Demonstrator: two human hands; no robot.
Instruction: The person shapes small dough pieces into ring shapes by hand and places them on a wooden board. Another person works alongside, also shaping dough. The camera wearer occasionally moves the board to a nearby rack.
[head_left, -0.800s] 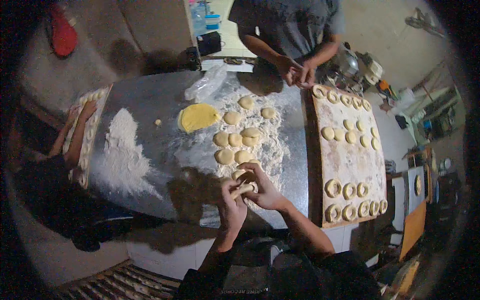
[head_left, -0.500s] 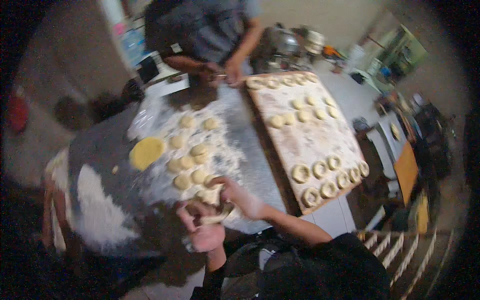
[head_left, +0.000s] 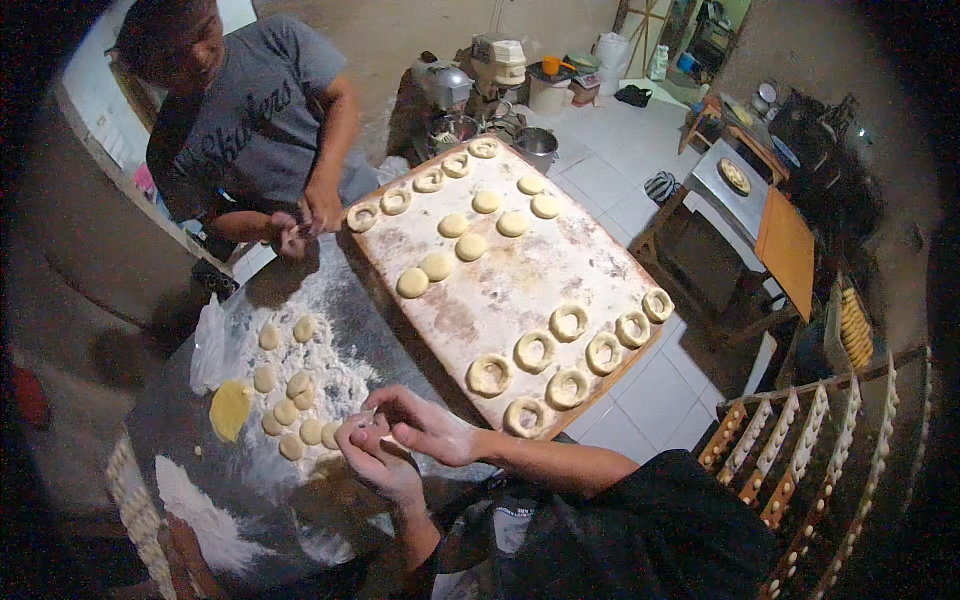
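We judge it's shaping: bare left hand (head_left: 378, 463) and right hand (head_left: 434, 430) curl together over the grey metal tabletop's (head_left: 170, 410) near edge — can't tell what's pinched. Pale round dough discs (head_left: 290, 446) lie beyond; next likely needs light pressure.

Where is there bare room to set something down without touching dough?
On the board, the floury stretch between the flat rounds and the lower-right rings is free. A strip of table between the board and the loose dough pieces might let a hand pass. It's crowded along the board's ringed edges and among those pieces, near the left hand and right hand.
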